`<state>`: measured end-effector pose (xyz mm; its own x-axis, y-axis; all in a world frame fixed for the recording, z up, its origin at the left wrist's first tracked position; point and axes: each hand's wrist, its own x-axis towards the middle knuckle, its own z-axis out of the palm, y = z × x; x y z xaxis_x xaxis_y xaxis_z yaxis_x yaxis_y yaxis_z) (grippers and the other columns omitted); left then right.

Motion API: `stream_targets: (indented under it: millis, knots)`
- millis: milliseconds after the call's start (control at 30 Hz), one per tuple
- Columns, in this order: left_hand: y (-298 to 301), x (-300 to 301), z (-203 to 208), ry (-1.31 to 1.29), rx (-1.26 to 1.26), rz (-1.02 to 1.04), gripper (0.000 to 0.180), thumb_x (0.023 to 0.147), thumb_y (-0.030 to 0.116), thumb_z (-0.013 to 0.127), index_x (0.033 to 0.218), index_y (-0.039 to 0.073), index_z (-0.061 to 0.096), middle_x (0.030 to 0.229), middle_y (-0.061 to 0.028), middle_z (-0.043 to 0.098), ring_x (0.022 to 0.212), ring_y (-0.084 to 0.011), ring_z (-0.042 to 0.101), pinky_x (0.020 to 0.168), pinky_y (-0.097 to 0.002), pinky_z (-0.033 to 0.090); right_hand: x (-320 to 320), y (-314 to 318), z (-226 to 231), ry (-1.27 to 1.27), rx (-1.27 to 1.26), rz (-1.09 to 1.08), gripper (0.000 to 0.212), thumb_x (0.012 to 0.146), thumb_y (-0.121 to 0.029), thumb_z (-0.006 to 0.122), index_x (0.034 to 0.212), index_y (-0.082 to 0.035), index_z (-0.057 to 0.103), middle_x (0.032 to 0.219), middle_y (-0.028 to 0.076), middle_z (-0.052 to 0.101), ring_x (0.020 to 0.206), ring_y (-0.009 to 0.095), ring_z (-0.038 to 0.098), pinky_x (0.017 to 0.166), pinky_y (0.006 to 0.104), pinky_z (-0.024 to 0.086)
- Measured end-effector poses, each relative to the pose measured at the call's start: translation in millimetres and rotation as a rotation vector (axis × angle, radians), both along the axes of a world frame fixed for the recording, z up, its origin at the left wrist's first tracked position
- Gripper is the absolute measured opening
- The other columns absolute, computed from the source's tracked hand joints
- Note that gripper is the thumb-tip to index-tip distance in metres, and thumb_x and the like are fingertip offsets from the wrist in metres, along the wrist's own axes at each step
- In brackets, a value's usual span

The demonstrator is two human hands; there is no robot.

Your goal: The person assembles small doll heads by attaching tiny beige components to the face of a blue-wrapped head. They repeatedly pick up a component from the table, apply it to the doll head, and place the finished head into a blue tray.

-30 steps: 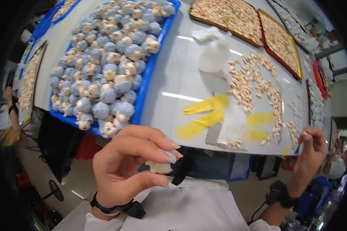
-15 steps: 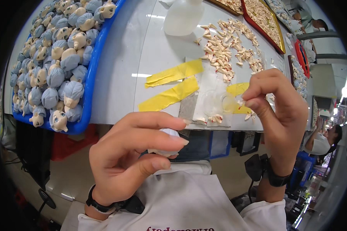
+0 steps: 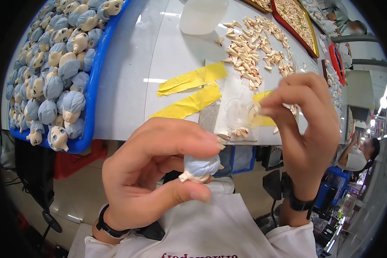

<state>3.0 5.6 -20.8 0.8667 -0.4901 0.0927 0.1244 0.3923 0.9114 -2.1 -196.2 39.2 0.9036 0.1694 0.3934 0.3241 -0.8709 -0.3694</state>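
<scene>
A small doll head [image 3: 201,167] with light blue hair and a cream face is pinched between the thumb and fingers of my left hand [image 3: 152,167], near the front edge of the table. Thumb and forefinger of my right hand [image 3: 303,114] are pressed together on a small cream pointed piece [image 3: 256,109], partly hidden by the fingertips. That piece is over a small round clear dish [image 3: 254,120]. Several loose pointed pieces [image 3: 240,132] with red ends lie just in front of the dish.
At the left stands a blue tray [image 3: 91,101] full of doll heads. Yellow tape strips [image 3: 189,101], a heap of cream pointed pieces [image 3: 245,56] and a whitish bottle [image 3: 202,17] lie on the table. Further right are a red tray [image 3: 294,26] and people.
My left hand has turned the doll head, so more of its blue hair shows. My right hand has moved left, bringing the small piece over the clear dish.
</scene>
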Motion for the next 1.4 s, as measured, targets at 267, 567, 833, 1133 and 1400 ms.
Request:
stream_targets:
  millis: [267, 567, 833, 1133, 1400]
  knots:
    - [-9, -2, 7, -0.104, 0.024, -0.017, 0.044, 0.063, 0.019, 0.079, 0.095, -0.002, 0.055, 0.095, -0.0162, 0.055, 0.082, -0.0189, 0.055, 0.070, -0.0253, 0.044, -35, 30, -9, 0.091, 0.534, 0.121, 0.026, 0.056, 0.003, 0.071, 0.076, -0.006, 0.057, 0.070, 0.005, 0.043, 0.061, 0.012, 0.042, 0.053, 0.0229, 0.033]
    - [-4, -9, 15, -0.337, 0.240, 0.070, 0.036, 0.063, 0.013, 0.077, 0.090, -0.002, 0.060, 0.090, -0.0143, 0.057, 0.078, -0.0172, 0.053, 0.069, -0.0246, 0.042, -42, 34, -1, 0.023, 0.343, 0.078, 0.032, 0.054, 0.010, 0.062, 0.077, -0.011, 0.056, 0.070, 0.004, 0.045, 0.059, 0.013, 0.041, 0.051, 0.0245, 0.031]
    - [-10, -6, 21, -0.605, 0.354, 0.142, 0.036, 0.059, 0.006, 0.078, 0.089, -0.001, 0.060, 0.089, -0.0163, 0.057, 0.075, -0.0183, 0.056, 0.065, -0.0257, 0.046, -43, 30, -5, -0.057, 0.310, 0.100, 0.033, 0.050, 0.011, 0.059, 0.077, -0.009, 0.056, 0.071, 0.005, 0.048, 0.056, 0.014, 0.040, 0.049, 0.0260, 0.031]
    - [-15, -9, 19, -0.610, 0.384, 0.157, 0.037, 0.057, 0.006, 0.079, 0.088, -0.001, 0.060, 0.088, -0.0157, 0.056, 0.075, -0.0180, 0.057, 0.064, -0.0238, 0.047, -38, 23, -15, -0.089, 0.410, 0.166, 0.032, 0.051, 0.012, 0.060, 0.076, -0.007, 0.056, 0.071, 0.007, 0.050, 0.059, 0.016, 0.044, 0.050, 0.0255, 0.034]
    - [-4, 0, 10, -0.344, 0.252, 0.183, 0.045, 0.064, 0.016, 0.077, 0.095, 0.003, 0.047, 0.099, -0.0125, 0.047, 0.074, -0.0185, 0.057, 0.060, -0.0225, 0.047, -20, -54, 1, -0.041, 0.375, -0.193, 0.028, 0.066, 0.007, 0.058, 0.093, 0.000, 0.056, 0.086, 0.010, 0.056, 0.078, 0.017, 0.052, 0.070, 0.0254, 0.041]
